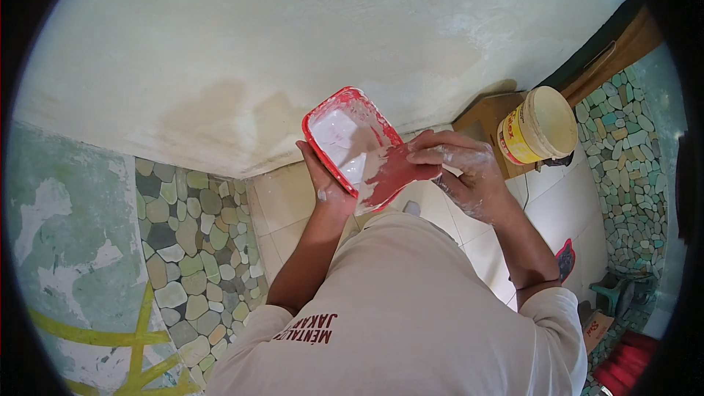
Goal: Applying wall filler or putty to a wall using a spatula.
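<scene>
My left hand [327, 185] grips a red rectangular tray [323, 114] from below, tilted toward me, with white plaster paste [337, 136] inside. My right hand [469, 172], smeared with white paste, holds a flat red scraper [400, 174] whose blade rests on the tray's near rim. Both hands are in front of my chest, above a light tiled floor [282, 198]. A white plastered wall [293, 37] with a brownish damp patch [235, 114] fills the upper part of the view.
A cream lidded bucket [539, 126] with a yellow and red label stands on a wooden stool [488, 117] at the right. Pebble-stone wall panels [191, 249] flank both sides. Small items lie on the floor at lower right, including another red scraper [565, 258].
</scene>
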`<state>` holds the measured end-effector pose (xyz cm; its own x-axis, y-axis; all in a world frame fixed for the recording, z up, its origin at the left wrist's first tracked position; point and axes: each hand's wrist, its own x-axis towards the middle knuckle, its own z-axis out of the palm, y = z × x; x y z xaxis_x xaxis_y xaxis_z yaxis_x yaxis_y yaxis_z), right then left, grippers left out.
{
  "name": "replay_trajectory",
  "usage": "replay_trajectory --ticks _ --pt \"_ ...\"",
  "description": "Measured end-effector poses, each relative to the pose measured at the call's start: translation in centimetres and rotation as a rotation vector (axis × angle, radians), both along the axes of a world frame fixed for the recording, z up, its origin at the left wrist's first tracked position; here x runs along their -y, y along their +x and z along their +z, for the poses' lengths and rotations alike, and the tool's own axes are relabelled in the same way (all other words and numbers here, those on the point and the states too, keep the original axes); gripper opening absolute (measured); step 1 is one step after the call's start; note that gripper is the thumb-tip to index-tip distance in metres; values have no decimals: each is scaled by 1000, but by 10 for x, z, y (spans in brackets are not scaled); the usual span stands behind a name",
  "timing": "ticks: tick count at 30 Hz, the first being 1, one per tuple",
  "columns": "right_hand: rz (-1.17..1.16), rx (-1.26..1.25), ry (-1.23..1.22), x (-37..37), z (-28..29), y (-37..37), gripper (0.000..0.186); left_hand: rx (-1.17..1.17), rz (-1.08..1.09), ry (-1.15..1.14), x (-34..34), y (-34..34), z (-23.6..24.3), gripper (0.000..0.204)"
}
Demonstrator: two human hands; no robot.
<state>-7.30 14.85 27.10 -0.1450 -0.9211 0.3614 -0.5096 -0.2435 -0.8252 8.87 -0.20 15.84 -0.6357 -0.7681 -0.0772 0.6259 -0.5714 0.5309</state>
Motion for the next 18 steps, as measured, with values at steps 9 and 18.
replay_trajectory --ticks 9,18 --pt "288 228 98 21 15 -31 37 -91 -91 125 -2 -2 3 82" --pt "105 -22 203 36 38 -13 50 -209 -189 103 -10 -7 11 89"
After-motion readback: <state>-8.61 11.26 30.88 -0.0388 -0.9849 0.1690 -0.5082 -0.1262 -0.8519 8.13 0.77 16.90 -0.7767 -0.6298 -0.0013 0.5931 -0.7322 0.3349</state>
